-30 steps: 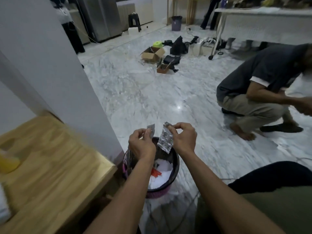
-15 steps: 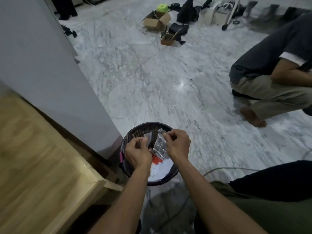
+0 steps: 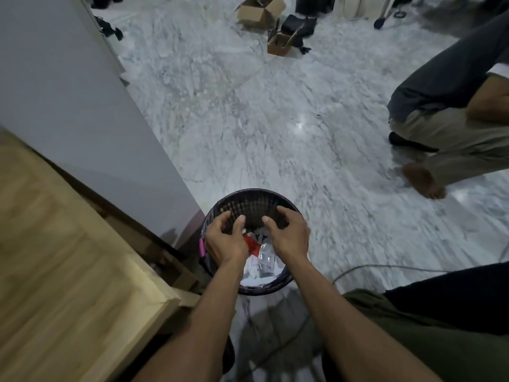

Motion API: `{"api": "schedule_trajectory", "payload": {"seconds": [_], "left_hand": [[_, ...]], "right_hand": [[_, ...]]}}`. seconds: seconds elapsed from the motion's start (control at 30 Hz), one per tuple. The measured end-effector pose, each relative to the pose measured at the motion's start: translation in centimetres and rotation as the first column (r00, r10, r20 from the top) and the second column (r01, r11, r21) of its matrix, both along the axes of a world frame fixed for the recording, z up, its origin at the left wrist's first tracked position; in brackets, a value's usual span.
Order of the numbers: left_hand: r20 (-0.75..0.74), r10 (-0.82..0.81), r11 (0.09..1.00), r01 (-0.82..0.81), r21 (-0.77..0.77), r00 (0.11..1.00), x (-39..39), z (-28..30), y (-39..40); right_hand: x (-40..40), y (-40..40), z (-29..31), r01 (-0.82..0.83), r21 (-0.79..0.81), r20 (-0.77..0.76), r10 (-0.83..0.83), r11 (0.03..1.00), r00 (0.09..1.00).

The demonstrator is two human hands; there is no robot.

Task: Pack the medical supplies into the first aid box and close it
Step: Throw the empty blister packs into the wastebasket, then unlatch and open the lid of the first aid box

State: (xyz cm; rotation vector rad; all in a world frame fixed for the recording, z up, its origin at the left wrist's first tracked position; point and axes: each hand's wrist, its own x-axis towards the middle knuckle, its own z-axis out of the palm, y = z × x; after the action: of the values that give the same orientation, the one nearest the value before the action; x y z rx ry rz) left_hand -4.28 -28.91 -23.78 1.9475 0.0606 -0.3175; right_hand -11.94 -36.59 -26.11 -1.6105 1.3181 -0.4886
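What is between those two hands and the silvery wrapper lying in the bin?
Nothing visible. Both hands, left and right, hover empty over the black basket bin, fingers spread. The silvery wrapper lies uncovered on white paper just below the right hand, beside a red scrap.

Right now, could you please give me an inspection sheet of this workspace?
Surface: light wooden tabletop, visible part bare; grey-veined marble floor.
Job's things: silver foil wrapper lying in the black mesh wastebasket; first aid box not in view.
Clutter: white paper and red scrap in the basket; cardboard boxes far off.
Grippers: left hand and right hand open over the basket, holding nothing.
Cables: grey cable on the floor.
Surroundings: a person crouching at right; grey wall.
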Motion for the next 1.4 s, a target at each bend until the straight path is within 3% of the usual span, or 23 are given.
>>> {"api": "schedule_trajectory", "payload": {"seconds": [0.17, 0.4, 0.83, 1.13, 1.4], "left_hand": [[-0.018, -0.033, 0.999, 0.032, -0.039, 0.999, -0.7, 2.3, 0.7], [0.078, -0.108, 0.986, 0.117, -0.12, 0.991, -3.8, 9.7, 1.7], [0.4, -0.056, 0.931, 0.193, -0.309, 0.915, -6.2, 25.1, 11.7], [0.507, 0.157, 0.927, 0.05, -0.371, 0.848, -4.3, 28.9, 24.3], [0.541, 0.363, 0.923, -0.211, -0.322, 0.758, -2.2, 28.6, 35.7]], "right_hand": [[-0.9, 0.4, 2.1, 0.018, -0.027, 0.036, -0.017, 0.999, 0.999], [-3.3, 0.9, 9.7, 0.049, -0.108, 0.164, -0.031, 0.993, 0.986], [-7.2, 8.8, 26.7, 0.049, -0.219, 0.492, 0.067, 0.975, 0.868], [-3.2, 19.3, 31.7, -0.223, -0.231, 0.598, 0.319, 0.947, 0.735], [2.5, 28.6, 30.7, -0.506, -0.267, 0.585, 0.555, 0.82, 0.591]]}}
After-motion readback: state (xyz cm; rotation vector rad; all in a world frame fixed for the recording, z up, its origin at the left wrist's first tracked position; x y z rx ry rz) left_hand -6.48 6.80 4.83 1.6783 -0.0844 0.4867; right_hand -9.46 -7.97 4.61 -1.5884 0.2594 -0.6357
